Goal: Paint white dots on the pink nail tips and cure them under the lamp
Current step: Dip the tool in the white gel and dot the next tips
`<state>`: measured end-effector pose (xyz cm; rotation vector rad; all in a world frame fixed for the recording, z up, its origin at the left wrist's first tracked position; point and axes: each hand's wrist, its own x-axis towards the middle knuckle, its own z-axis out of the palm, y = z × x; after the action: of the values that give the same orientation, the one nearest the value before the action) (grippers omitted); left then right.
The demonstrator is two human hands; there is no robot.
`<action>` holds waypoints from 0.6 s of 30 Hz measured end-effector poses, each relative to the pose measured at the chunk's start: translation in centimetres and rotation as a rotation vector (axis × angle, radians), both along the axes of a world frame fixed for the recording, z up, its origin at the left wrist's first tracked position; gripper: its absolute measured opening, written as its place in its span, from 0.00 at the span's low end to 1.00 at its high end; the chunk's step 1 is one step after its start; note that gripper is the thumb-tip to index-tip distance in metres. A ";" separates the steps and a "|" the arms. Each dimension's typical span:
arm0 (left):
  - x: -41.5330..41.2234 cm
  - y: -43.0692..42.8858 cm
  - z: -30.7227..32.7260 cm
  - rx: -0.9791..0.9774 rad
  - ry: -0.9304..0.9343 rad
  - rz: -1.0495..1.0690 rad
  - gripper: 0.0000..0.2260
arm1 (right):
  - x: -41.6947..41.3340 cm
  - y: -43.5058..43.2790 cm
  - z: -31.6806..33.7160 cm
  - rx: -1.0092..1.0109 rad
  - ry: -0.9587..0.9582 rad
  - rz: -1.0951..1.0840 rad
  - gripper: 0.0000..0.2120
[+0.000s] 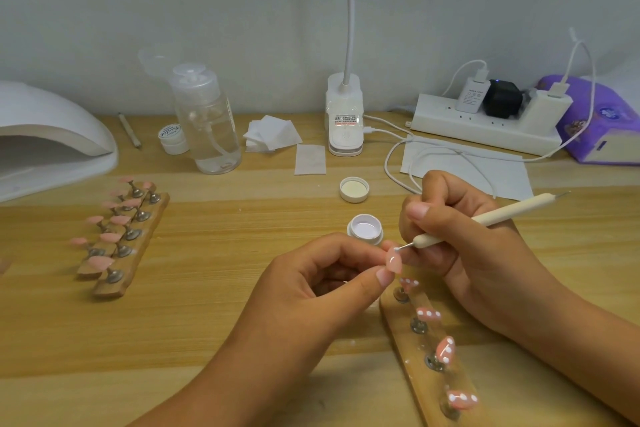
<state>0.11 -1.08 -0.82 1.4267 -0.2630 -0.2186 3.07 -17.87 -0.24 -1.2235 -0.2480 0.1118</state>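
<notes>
- Left hand (311, 284) pinched pink nail tip (394, 263), near centre, beside open pot (365, 229).
- Right hand (446, 225) gripped dotting pen (485, 218), point touching tip.
- Tip likely light, stiff, slick; hold edges, clear of wet dots.

A pump bottle (207, 121), cotton pads (273, 132) and power strip (485, 130) stand on the table (225, 340)

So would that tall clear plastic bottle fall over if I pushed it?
Probably, if pushed near the top: the tall clear plastic bottle stands upright, taller than wide. Being plastic, it likely wouldn't break. Its round body might roll once down.
</notes>
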 end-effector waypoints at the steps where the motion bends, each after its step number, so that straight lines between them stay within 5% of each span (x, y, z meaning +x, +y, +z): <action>1: 0.0 0.0 0.0 -0.001 -0.001 0.000 0.07 | 0.0 0.0 0.0 0.000 0.003 -0.008 0.13; 18: 0.1 0.1 -0.1 0.012 -0.002 -0.007 0.06 | 0.0 0.0 0.0 0.020 0.029 -0.015 0.12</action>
<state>0.19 -0.98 -0.94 1.4378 -0.2690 -0.2251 3.10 -17.89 -0.27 -1.2034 -0.2142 0.1131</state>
